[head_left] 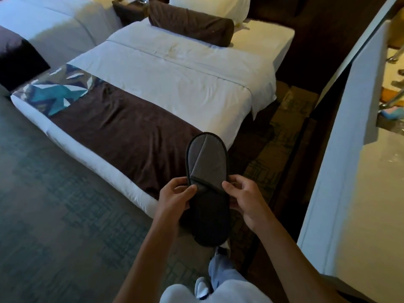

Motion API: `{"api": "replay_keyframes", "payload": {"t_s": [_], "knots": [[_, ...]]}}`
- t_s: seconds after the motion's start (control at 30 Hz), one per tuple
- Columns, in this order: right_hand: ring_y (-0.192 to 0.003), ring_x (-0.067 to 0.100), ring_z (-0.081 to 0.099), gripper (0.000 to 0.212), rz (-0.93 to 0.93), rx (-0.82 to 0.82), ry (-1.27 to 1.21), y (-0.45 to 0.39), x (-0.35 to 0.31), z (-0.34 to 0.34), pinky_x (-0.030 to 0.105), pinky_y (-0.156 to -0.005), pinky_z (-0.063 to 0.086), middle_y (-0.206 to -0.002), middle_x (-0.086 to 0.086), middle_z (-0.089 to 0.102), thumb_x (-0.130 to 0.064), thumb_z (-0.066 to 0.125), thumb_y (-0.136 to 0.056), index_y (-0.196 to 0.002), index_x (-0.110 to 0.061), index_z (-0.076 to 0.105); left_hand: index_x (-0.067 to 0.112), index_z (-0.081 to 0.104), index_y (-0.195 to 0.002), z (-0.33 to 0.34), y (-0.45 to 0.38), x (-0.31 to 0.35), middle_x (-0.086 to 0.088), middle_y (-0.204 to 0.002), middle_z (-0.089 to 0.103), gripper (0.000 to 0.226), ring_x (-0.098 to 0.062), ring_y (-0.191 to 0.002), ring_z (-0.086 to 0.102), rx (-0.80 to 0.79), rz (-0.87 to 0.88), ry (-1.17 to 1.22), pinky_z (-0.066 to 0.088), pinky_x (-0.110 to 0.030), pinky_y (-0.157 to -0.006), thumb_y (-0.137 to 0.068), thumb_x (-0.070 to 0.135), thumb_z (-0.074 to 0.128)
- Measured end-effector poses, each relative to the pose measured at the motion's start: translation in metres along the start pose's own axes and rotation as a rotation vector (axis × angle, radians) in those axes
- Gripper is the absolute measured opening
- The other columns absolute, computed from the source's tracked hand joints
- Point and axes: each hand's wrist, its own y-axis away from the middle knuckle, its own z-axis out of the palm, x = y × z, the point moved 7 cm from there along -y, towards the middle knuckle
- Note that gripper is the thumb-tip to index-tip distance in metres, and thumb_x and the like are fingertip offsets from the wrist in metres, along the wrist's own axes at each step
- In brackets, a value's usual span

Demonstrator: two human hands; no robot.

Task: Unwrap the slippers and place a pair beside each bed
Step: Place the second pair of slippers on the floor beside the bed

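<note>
I hold a dark grey slipper (pixel 207 171) with black trim flat in front of me, toe pointing away, over the foot corner of the nearer bed (pixel 166 84). My left hand (pixel 175 196) grips its left edge at the opening of the toe cover. On the opposite edge, my right hand (pixel 244 197) pinches it at the same height. No wrapping shows on it. Whether a second slipper lies underneath I cannot tell. A second bed (pixel 54 25) lies at the far left.
The nearer bed has a brown runner (pixel 122 127) across its foot and a brown bolster (pixel 190 22) near the pillow. A narrow carpeted aisle (pixel 282 136) runs between this bed and a white wall (pixel 341 171) on the right. Patterned carpet (pixel 54 215) spreads to the left.
</note>
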Motion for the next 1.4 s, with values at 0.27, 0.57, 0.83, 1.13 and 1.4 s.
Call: {"api": "replay_keyframes", "payload": {"t_s": [0.27,0.57,0.83,1.13,1.4], "knots": [[-0.102,0.031,0.069,0.017,-0.016,0.167,-0.126,-0.056,-0.042,-0.089,0.053,-0.087,0.057,-0.106,0.013,0.072,-0.027,0.065,-0.090,-0.102,-0.017,0.070,0.009,0.066,-0.108,0.109,-0.064,0.062,-0.010,-0.088,0.073,0.020,-0.024,-0.087,0.070,-0.151,0.054,-0.142,0.057,-0.042,-0.081,-0.088,0.007,0.067],[-0.104,0.028,0.066,0.019,-0.027,0.359,-0.247,-0.078,-0.072,-0.172,0.051,-0.094,0.054,-0.109,0.007,0.069,-0.024,0.065,-0.092,-0.110,-0.017,0.065,0.013,0.066,-0.103,0.212,-0.103,0.100,-0.012,-0.092,0.072,0.014,-0.031,-0.090,0.070,-0.302,0.097,-0.296,0.057,-0.048,-0.081,-0.091,0.006,0.063],[-0.104,0.027,0.066,0.018,0.008,0.480,-0.284,-0.112,-0.090,-0.214,0.045,-0.087,0.057,-0.111,0.007,0.069,-0.021,0.065,-0.092,-0.110,-0.017,0.065,0.010,0.066,-0.102,0.272,-0.149,0.122,-0.018,-0.092,0.071,0.013,-0.033,-0.087,0.067,-0.425,0.088,-0.328,0.055,-0.041,-0.075,-0.091,0.004,0.062],[-0.103,0.024,0.069,0.025,-0.009,0.539,-0.234,-0.188,-0.149,-0.240,0.048,-0.090,0.058,-0.111,0.007,0.072,-0.025,0.065,-0.090,-0.114,-0.017,0.068,0.017,0.066,-0.094,0.322,-0.238,0.169,-0.014,-0.089,0.072,0.014,-0.031,-0.088,0.069,-0.514,0.078,-0.326,0.055,-0.040,-0.076,-0.091,0.005,0.062],[-0.104,0.021,0.066,0.031,-0.005,0.600,-0.188,-0.259,-0.214,-0.262,0.045,-0.097,0.053,-0.115,0.005,0.069,-0.030,0.067,-0.088,-0.117,-0.017,0.066,0.006,0.066,-0.107,0.362,-0.315,0.222,-0.026,-0.102,0.071,0.016,-0.040,-0.101,0.067,-0.537,0.085,-0.315,0.053,-0.046,-0.085,-0.091,0.005,0.061]]}}
